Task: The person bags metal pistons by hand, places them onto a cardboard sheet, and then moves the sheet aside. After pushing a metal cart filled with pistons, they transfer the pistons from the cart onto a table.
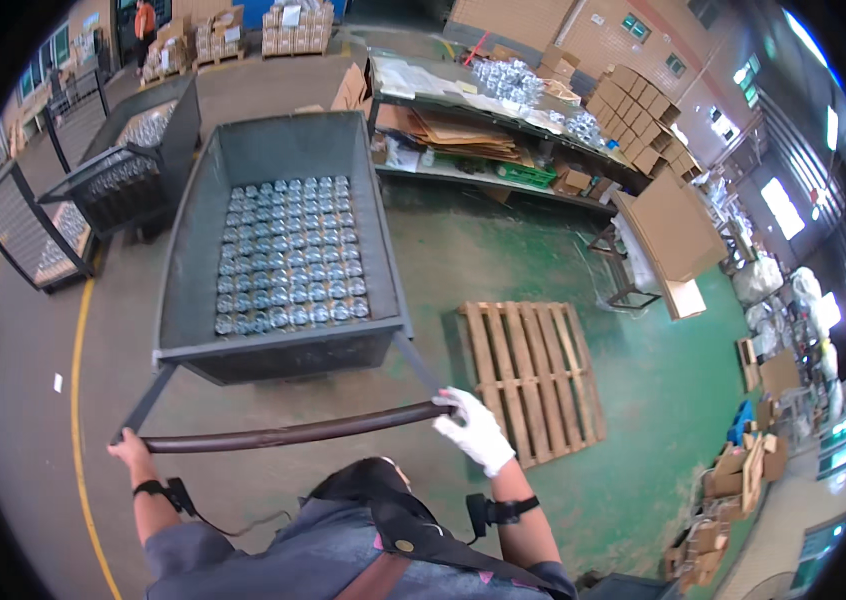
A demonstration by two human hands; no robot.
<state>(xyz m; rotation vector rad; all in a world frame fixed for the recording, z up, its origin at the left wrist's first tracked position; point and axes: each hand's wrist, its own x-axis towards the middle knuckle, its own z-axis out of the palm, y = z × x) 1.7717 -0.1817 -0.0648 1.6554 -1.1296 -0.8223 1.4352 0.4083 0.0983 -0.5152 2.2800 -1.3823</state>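
In front of me stands a large grey metal bin cart (283, 362). Shiny round metal parts (293, 255) lie in its bottom in many neat rows. Two flat grey arms run from its near corners to a dark brown push bar (293, 434), which crosses in front of my body. Bare, my left hand (131, 452) is closed around the left end of the bar. My right hand (473, 430), in a white glove, is closed at the right end, its fingers partly hidden.
A wooden pallet (533, 380) lies on the green floor to the right. A long workbench (423, 175) bears metal parts and cardboard. More bin carts (133, 150) stand at the left, near a yellow floor line (76, 400). Far back is a person in orange (145, 22).
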